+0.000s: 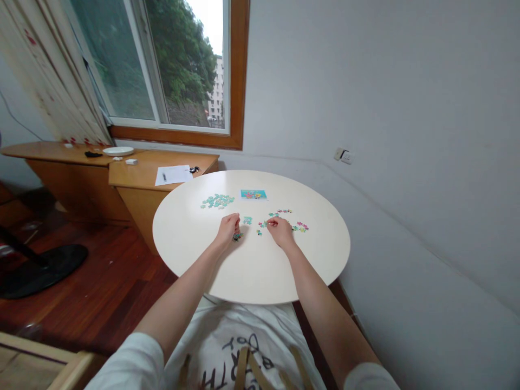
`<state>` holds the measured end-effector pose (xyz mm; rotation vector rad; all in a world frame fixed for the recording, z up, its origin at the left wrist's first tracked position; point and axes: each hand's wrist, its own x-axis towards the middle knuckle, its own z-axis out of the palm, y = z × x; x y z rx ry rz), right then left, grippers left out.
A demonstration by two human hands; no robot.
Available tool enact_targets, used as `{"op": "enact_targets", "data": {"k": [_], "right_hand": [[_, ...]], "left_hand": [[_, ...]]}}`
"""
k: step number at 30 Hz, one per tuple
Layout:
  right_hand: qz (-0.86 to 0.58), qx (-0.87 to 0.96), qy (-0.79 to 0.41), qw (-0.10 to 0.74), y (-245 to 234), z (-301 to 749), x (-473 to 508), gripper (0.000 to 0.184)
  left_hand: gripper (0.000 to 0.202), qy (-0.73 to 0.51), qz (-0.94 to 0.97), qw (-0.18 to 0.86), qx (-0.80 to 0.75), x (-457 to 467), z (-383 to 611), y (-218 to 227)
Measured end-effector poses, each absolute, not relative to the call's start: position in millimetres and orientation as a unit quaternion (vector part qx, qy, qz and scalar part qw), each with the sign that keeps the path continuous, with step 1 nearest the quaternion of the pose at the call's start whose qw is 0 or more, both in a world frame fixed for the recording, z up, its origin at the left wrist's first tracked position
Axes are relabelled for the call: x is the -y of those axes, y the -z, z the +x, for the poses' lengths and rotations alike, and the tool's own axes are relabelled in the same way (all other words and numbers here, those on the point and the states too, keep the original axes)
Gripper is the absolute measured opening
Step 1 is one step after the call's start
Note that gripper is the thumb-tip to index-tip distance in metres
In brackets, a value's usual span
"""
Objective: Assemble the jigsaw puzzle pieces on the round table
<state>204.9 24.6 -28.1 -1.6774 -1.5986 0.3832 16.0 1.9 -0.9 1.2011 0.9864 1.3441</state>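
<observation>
On the white oval table, my left hand [228, 231] is closed, its fingertips pressed together; what they hold, if anything, is too small to make out. Dark and teal jigsaw pieces [238, 236] lie just below those fingers. My right hand [280, 231] pinches a small jigsaw piece [268, 222] over a loose cluster of colourful pieces. Between the hands sits a small joined teal section [247, 220], with a single yellow-green piece [259, 233] nearer to me. Pink and yellow pieces [301, 226] lie to the right of my right hand.
A heap of pale teal pieces [218, 201] lies at the table's far left, beside a picture card [254, 195]. The round-edged white table [252, 276] stands against the wall. A wooden desk [162, 187] with a paper sheet [173, 175] adjoins it on the left.
</observation>
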Motion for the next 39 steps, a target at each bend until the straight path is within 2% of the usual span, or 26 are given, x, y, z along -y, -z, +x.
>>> {"op": "enact_targets", "data": {"k": [4, 7, 14, 20, 27, 33, 39], "right_hand": [[-0.662, 0.625, -0.154, 0.384, 27.4, 204.7, -24.0, 0.015], [-0.658, 0.628, -0.155, 0.385, 29.5, 205.6, -25.6, 0.015], [-0.656, 0.631, -0.155, 0.385, 30.3, 206.1, -25.9, 0.017], [-0.652, 0.632, -0.162, 0.387, 29.4, 205.8, -25.6, 0.017], [-0.639, 0.630, -0.165, 0.409, 33.5, 206.8, -29.2, 0.015], [-0.642, 0.628, -0.158, 0.410, 33.6, 207.6, -28.8, 0.014], [-0.623, 0.632, -0.165, 0.430, 37.5, 208.9, -31.4, 0.012]], "left_hand": [[0.042, -0.481, 0.595, 0.459, -0.451, -1.5, 19.2, 5.4], [0.044, -0.466, 0.616, 0.441, -0.457, -1.2, 19.6, 6.1], [0.038, -0.542, 0.571, 0.423, -0.449, 2.7, 16.0, -1.1], [0.029, -0.443, 0.632, 0.424, -0.474, 2.9, 18.6, 1.8], [0.031, -0.536, 0.550, 0.469, -0.437, 1.4, 17.7, -0.6], [0.031, -0.487, 0.585, 0.435, -0.481, -2.7, 23.1, 7.6], [0.031, -0.596, 0.476, 0.417, -0.494, -6.8, 9.7, 2.0]]}}
